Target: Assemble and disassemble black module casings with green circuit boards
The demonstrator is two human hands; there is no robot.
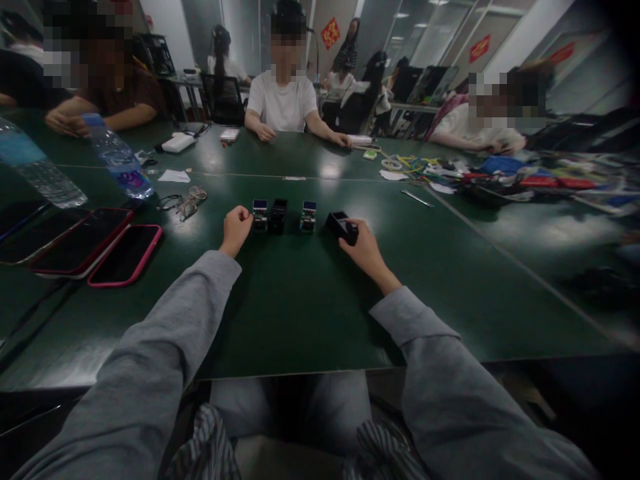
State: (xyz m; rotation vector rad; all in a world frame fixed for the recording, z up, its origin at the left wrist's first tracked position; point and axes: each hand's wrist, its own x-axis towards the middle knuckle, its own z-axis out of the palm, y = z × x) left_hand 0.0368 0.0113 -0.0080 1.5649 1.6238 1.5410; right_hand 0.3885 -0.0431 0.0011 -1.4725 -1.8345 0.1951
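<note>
While the left hand [236, 231] curls closed, the right hand [365, 250] grips a boxy black device [339, 226].

A clear bottle [43, 167] loses its top at the left edge. The right hand [364, 247] hides part of a black box [338, 224]. The cable heap [520, 179] is blurred

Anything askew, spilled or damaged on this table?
No spill or damage stands out. The black box in the right hand sits angled, while the three devices to its left stand roughly square; farther right, a cable-strewn heap lies jumbled.
</note>
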